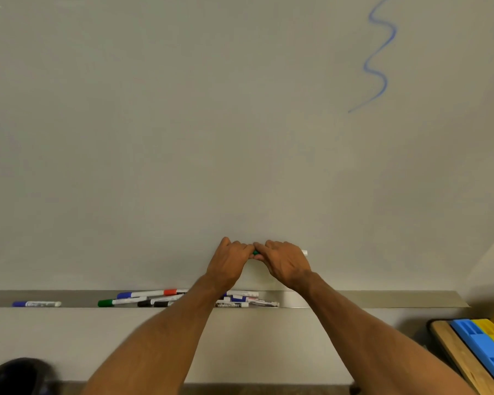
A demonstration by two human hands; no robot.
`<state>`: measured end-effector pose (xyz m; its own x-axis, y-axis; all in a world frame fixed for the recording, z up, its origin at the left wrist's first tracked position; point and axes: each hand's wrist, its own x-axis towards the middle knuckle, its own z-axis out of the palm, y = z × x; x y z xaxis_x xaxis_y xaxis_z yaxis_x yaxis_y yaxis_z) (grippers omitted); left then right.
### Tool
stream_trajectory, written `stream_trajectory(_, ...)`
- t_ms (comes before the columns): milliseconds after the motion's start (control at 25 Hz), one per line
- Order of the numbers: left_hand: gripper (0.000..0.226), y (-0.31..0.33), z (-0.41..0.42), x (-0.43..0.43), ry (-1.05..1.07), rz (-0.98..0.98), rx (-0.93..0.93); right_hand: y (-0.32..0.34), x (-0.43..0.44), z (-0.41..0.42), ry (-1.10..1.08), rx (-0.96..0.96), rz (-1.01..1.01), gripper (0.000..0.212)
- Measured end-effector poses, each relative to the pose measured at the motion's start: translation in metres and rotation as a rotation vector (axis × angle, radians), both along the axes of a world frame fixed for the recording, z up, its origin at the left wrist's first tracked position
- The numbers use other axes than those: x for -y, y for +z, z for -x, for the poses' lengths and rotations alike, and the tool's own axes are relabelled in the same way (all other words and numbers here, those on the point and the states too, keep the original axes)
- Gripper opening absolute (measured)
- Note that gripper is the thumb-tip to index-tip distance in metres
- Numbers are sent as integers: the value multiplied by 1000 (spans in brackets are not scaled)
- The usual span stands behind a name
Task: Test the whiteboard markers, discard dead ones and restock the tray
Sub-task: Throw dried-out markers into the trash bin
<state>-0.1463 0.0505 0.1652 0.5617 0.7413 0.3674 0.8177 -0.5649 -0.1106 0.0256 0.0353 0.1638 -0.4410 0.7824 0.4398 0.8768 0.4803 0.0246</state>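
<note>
Green shows between the two hands where they meet: a green marker (256, 252) held level in front of the whiteboard (183, 124), above the tray (382, 299). The right hand (287, 262) is curled round its barrel, and the white tail end sticks out past the knuckles. The left hand (230, 262) pinches the green end with bent fingers. In the tray below the forearms lies a loose heap of markers (154, 301), among them a green-capped marker (120, 302). A blue-capped marker (36, 303) lies alone well to the left. A blue squiggle (379, 52) runs down the board at upper right. Blue and yellow plastic blocks (479, 346) sit at lower right.
</note>
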Motion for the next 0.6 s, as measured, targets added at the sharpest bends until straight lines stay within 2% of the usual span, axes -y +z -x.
stream_trajectory(80,31,7,6,0,-22,-7,-28,6,3,2,-3,5,-22,63)
stream_trajectory(240,28,25,9,6,-120,-61,-39,21,8,3,-11,-6,-47,60)
stream_trajectory(360,24,35,8,13,-100,-51,-61,28,10,2,29,-19,-48,59)
stream_trajectory(400,20,35,7,14,-62,-21,-90,29,10,2,42,-18,-36,54)
stream_trajectory(520,27,29,-2,15,54,-41,-184,28,14,7,52,-2,47,32)
stream_trajectory(600,28,29,-7,18,100,-48,-227,27,18,12,43,-31,80,24)
